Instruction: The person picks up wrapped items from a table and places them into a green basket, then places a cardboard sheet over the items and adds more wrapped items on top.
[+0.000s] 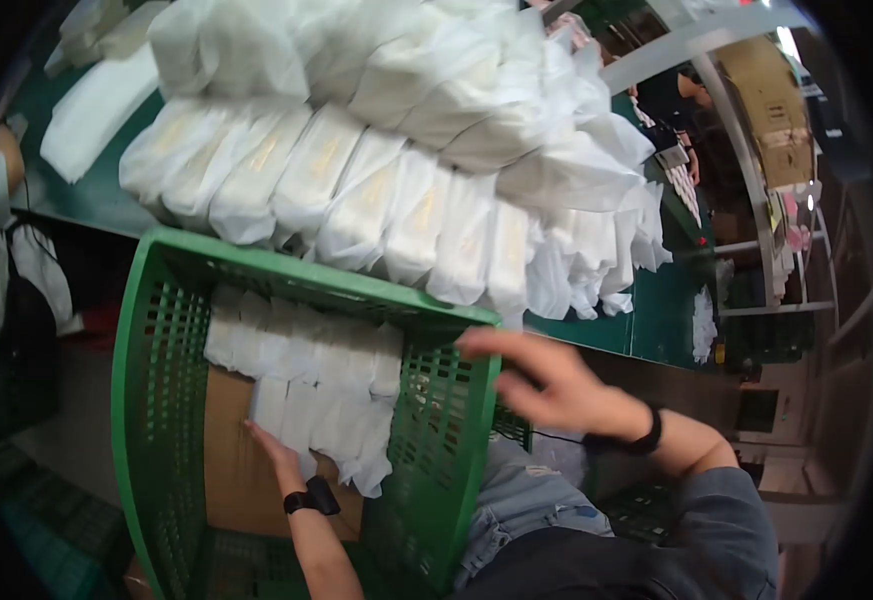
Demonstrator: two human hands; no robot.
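Note:
A green plastic crate stands in front of me, with two rows of white-wrapped packages inside. My left hand reaches down into it. Its fingers lie stretched along the outer side of the end package in the nearer row; part of the hand is hidden by the wrapping. Over the crate's right rim hovers my right hand, slightly blurred. Its thumb and fingers are apart, with nothing between them.
A green table beyond the crate bears a large pile of white-wrapped packages. Brown cardboard lines the crate's bottom. A person's arm shows at far left. A metal rack with a cardboard box stands at right.

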